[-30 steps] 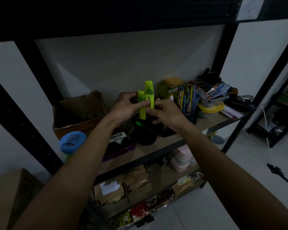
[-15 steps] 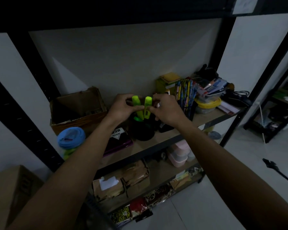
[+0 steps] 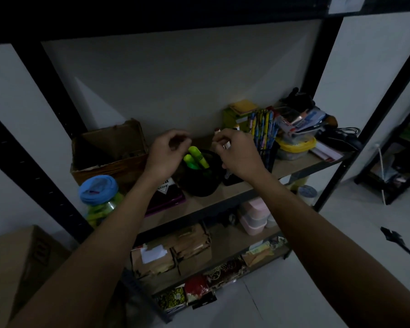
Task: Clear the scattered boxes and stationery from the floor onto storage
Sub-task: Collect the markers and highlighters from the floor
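Both hands off highlighters since earlier frame; two green highlighters [image 3: 195, 158] now stand tilted in black cup [image 3: 200, 183] on shelf [image 3: 232, 194], frame centre. Left hand [image 3: 166, 153] above-left of cup, fingers loosely curled, empty. Right hand [image 3: 237, 153] above-right, fingers loosely curled, apparently empty. Cardboard box [image 3: 109, 150] left of cup.

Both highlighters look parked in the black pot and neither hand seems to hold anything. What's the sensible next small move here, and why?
Probably draw both hands back from the shelf and turn to the floor for the next item. The two green highlighters stand in the black pot, and the left hand and right hand hover above it with loosely curled fingers, holding nothing.
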`<control>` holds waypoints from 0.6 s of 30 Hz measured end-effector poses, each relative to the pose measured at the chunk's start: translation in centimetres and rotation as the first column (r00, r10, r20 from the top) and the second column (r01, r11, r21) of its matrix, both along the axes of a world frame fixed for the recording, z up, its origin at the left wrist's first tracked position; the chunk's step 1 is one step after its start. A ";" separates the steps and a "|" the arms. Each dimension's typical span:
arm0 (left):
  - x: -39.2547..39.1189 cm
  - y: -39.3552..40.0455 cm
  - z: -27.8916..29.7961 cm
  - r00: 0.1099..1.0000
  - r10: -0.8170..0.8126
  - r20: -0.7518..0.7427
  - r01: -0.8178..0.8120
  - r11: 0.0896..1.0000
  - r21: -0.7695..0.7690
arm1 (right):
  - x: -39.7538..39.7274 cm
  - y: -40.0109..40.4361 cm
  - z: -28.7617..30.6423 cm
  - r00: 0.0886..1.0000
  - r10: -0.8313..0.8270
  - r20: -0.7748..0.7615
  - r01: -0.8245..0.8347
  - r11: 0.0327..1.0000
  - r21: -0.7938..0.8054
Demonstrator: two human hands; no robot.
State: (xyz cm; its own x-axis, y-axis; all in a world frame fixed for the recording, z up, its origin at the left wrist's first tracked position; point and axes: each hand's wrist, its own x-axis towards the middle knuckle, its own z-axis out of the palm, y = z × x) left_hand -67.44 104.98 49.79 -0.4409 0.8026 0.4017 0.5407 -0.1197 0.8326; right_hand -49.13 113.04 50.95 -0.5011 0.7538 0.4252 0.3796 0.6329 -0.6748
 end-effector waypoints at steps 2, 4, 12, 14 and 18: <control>0.9 -1.1 0.2 0.999 0.035 -0.031 -0.033 0.998 0.052 | 1.3 -0.2 -0.3 0.997 0.041 -0.066 -0.039 0.999 0.028; 2.0 -2.3 0.1 0.995 0.062 -0.073 -0.058 0.996 0.065 | 2.8 -0.6 -1.0 0.990 0.070 -0.122 -0.069 0.998 0.010; 8.6 -5.9 -2.9 0.997 -0.012 -0.078 0.004 0.995 -0.100 | 9.9 -2.5 -6.1 0.986 0.061 -0.154 -0.079 0.991 -0.108; 10.4 -6.8 -3.6 0.996 -0.044 -0.073 0.031 0.987 -0.160 | 12.2 -3.5 -7.6 0.995 0.010 -0.099 -0.022 0.992 -0.121; 13.6 -8.5 -5.6 0.990 -0.133 -0.047 0.112 0.944 -0.310 | 17.1 -5.7 -10.2 0.994 -0.104 -0.041 0.096 0.982 -0.163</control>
State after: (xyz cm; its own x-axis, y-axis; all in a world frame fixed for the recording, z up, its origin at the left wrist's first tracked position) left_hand -53.83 96.53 44.18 -0.3125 0.9374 0.1535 0.5928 0.0662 0.8026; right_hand -32.08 107.36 40.75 -0.4014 0.8593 0.3169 0.3996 0.4757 -0.7836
